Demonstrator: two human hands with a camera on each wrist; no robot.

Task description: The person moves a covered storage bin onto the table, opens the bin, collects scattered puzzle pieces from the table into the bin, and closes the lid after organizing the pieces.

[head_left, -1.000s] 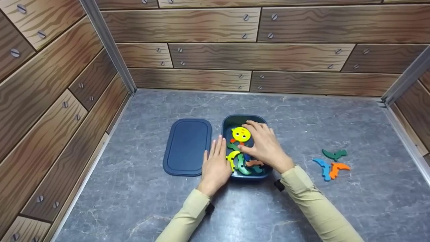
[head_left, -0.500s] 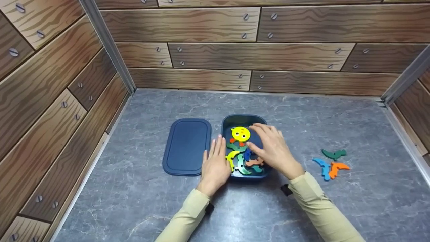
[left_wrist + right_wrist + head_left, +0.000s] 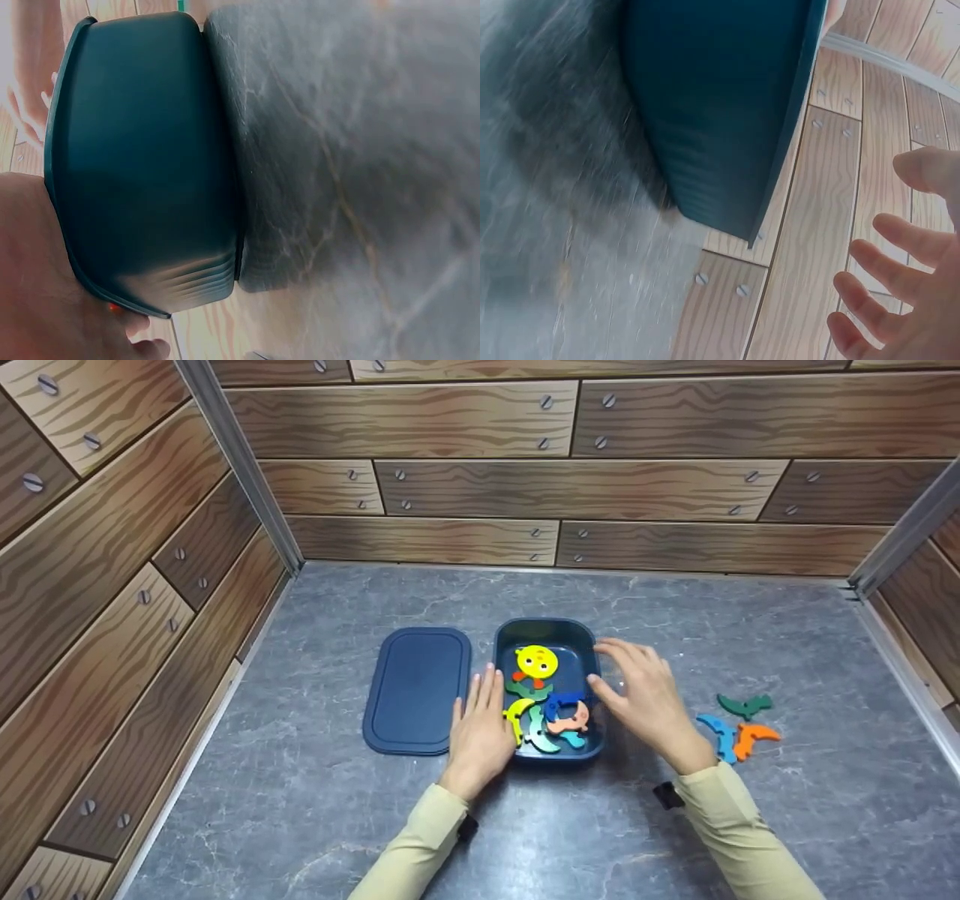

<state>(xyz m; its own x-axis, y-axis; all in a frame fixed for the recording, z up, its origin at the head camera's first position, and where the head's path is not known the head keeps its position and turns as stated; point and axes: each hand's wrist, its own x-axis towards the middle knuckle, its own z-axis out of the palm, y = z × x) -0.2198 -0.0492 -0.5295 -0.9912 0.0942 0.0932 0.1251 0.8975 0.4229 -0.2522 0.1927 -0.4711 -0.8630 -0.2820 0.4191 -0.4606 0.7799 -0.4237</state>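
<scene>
Lying flat on the grey marbled counter (image 3: pixel 315 810), the dark blue lid (image 3: pixel 418 690) comes first. Next is the left hand (image 3: pixel 480 731), resting on the left rim of the open box (image 3: pixel 544 628), its fingers straight and mostly close together. Inside the box, a yellow round-faced piece (image 3: pixel 537 661) lies toward the back, with a yellow crescent (image 3: pixel 516 716), a dark blue piece (image 3: pixel 555 705) and a peach piece (image 3: pixel 571 720) nearer the front. Just beyond the right rim hovers the right hand (image 3: pixel 649 701), its fingers spread apart and holding nothing. Farther right lie a blue piece (image 3: pixel 720 733), a green piece (image 3: pixel 744 706) and an orange piece (image 3: pixel 754 739).
</scene>
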